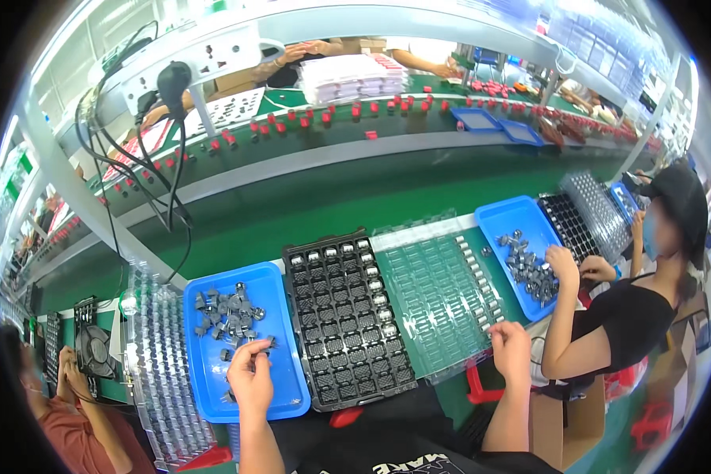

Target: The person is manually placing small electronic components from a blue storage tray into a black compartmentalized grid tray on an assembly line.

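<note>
My left hand (251, 379) is over the near right part of a blue tray (191, 375). Its thumb and fingers pinch a small dark grey part (272, 343). Loose grey parts (231, 310) of the same look lie scattered in that tray. Beside it stands a black compartment tray (347, 316), with shiny metal pieces along its far row and part of its right side. My right hand (513, 347) is at the right edge of a clear plastic tray (430, 308), by a column of small silvery-white pieces (475, 272). Its fingers are drawn together; what they hold, if anything, is hidden.
Another blue tray (494, 217) of grey parts is at right, where a co-worker (624, 316) reaches. Stacked clear trays (162, 371) stand at far left, near another person (95, 411). Black cables (170, 158) hang at left. Beyond, a conveyor (308, 142) carries red parts.
</note>
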The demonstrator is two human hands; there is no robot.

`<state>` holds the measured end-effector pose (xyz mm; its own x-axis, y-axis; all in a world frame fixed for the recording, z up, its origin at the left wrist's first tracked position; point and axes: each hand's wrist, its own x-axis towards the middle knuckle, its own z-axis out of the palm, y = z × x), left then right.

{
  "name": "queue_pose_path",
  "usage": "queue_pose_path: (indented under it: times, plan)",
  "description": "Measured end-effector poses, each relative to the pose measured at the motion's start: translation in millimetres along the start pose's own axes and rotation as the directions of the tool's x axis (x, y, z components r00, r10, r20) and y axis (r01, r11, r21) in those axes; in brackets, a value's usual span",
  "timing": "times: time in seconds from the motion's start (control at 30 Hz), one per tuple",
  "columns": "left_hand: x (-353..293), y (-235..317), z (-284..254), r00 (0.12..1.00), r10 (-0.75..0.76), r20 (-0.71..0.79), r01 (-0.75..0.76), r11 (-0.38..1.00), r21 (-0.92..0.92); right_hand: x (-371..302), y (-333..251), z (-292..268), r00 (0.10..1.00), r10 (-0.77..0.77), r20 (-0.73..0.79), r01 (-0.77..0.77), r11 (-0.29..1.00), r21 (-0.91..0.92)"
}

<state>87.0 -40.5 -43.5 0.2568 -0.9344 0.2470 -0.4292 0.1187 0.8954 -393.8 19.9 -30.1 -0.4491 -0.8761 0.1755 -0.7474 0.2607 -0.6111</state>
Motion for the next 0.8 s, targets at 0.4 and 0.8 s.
queue_pose_path:
  times: [0.4, 0.8]
  plan:
    - [-11.2, 38.4, 2.5, 0.962, -0.215, 0.17, 0.267, 0.88, -0.394, -12.2, -12.8, 2.5, 0.996, -0.066, 0.061, 0.062, 0.996, 0.058]
    - [-19.8, 81.7, 17.5, 0.859, -0.088, 0.504, 0.474, 0.507, -0.72, -46.0, -150.1, 55.0, 0.939, -0.234, 0.252, -0.129, 0.439, 0.889]
